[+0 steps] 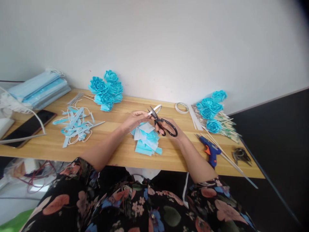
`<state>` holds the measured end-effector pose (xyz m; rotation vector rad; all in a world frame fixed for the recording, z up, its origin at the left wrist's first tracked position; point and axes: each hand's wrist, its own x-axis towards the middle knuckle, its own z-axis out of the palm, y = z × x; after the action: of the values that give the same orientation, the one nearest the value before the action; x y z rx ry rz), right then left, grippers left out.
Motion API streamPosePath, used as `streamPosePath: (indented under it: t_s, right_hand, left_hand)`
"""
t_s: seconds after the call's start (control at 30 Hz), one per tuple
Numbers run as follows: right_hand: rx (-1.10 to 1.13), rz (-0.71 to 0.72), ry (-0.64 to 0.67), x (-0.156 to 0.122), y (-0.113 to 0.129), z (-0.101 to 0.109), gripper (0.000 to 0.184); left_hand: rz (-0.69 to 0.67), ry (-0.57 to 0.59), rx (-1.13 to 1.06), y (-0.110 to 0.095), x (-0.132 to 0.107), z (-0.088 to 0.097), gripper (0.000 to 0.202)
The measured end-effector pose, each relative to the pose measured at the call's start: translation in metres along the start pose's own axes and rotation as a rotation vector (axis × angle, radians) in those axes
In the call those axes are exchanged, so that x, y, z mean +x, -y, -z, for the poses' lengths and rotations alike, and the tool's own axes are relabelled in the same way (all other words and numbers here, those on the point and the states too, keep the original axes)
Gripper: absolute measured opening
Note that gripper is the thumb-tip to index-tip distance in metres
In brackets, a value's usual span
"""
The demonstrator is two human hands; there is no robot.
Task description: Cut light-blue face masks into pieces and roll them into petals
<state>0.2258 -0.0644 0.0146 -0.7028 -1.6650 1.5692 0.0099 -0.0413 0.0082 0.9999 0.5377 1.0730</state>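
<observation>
My right hand [170,127] is wrapped around the handles of a pair of black scissors [172,128]. Their blades point up and left, crossing a narrow white strip [156,109] that curves in a loop. Pinched in the fingertips of my left hand [136,119] is that white strip. Whether the blades touch it, I cannot tell. Just below both hands lies a loose pile of blue and pale cut fabric pieces [146,141] on the wooden table [116,145].
Blue fabric roses [106,91] stand at the back left, more roses [210,108] at the right. A tape roll [182,108], blue glue gun [209,149] and sticks [229,159] lie rightward. Leftward are mask scraps [76,124], a phone [29,127] and stacked face masks [41,88].
</observation>
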Motion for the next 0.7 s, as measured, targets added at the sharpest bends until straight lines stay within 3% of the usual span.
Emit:
streamPosePath:
  t_s: [0.3, 0.7]
  right_hand:
    - [-0.017, -0.056, -0.043, -0.0009, 0.0014, -0.0009, 0.053]
    - [-0.061, -0.037, -0.039, 0.0002, 0.0057, -0.0039, 0.06]
  left_hand:
    - [-0.016, 0.014, -0.01, -0.0002, -0.0004, -0.0006, 0.023]
    - [-0.071, -0.071, 0.124, 0.0097, 0.0053, 0.0056, 0.024]
